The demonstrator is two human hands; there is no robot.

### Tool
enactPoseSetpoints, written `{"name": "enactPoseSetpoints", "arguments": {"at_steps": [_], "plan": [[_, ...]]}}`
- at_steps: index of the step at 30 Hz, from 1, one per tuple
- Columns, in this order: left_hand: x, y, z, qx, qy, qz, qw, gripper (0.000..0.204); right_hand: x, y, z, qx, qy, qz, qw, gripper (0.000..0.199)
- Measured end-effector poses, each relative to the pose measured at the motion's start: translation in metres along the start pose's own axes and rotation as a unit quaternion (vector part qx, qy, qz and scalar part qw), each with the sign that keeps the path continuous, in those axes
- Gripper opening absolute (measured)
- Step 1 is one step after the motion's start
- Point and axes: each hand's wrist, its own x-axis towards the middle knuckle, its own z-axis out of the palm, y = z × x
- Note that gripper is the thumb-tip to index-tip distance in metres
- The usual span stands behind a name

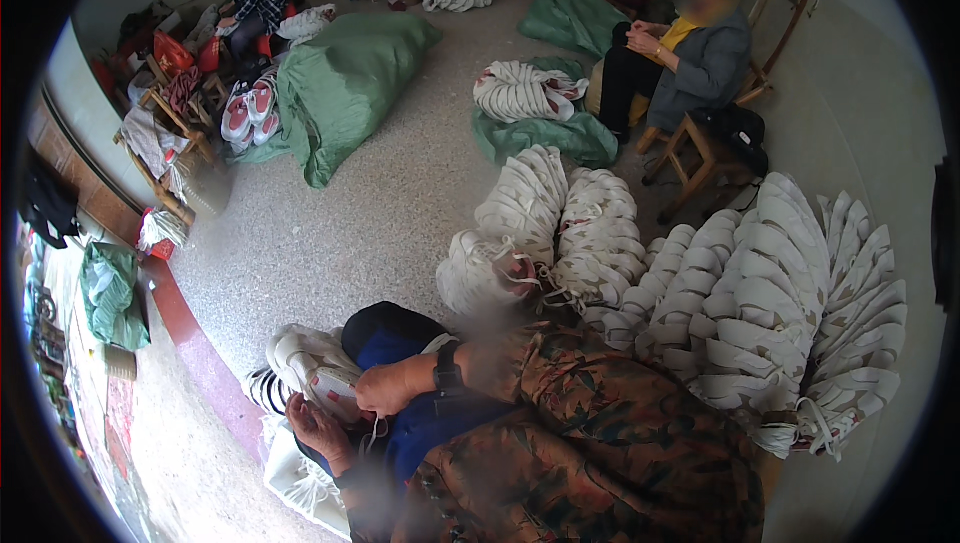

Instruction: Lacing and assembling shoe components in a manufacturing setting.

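Note:
Over my lap lies a white shoe upper [335,390] with a small red marking. My right hand [393,388], a dark watch on its wrist, is closed at the upper's near edge, its fingertips partly hidden. Beside the same upper, my left hand [318,433] is turned palm inward, fingers bent but parted. A thin white lace [376,433] hangs in a loop between the hands. More pale shoe uppers [292,351] rest against my dark-blue-clad knee, just beyond the one being handled.
Long stacks of nested white shoe uppers [765,293] stand at my right, with tied bundles [600,233] ahead. A big green sack [345,83] lies on the speckled floor. One seated person [705,53] works at the right back, another [255,3] at the far left.

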Motion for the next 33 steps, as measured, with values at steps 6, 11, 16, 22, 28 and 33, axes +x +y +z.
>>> {"name": "enactPoseSetpoints", "arguments": {"at_steps": [6, 11, 16, 22, 28, 33], "plan": [[0.016, 0.079, -0.006, -0.034, -0.111, -0.009, 0.993, 0.018, -0.001, 0.001, -0.022, 0.093, 0.172, -0.008, 0.981, 0.008], [0.014, 0.125, -0.009, -0.240, -0.300, -0.202, 0.901, 0.047, 0.001, -0.015, -0.049, 0.199, 0.240, -0.050, 0.949, 0.013], [0.012, 0.111, -0.026, -0.284, -0.325, -0.218, 0.875, 0.038, -0.002, -0.018, -0.056, 0.135, 0.248, -0.032, 0.959, 0.011], [0.011, 0.117, -0.028, -0.330, -0.279, -0.207, 0.878, 0.035, 0.001, -0.014, -0.057, 0.168, 0.203, -0.031, 0.964, 0.013], [0.007, 0.139, -0.027, -0.359, -0.336, -0.189, 0.850, 0.040, 0.017, -0.020, -0.057, 0.253, 0.188, -0.104, 0.943, 0.014], [0.005, 0.096, -0.042, -0.336, -0.248, -0.201, 0.886, 0.031, 0.007, -0.018, -0.065, 0.197, 0.193, -0.097, 0.956, 0.018]]}}
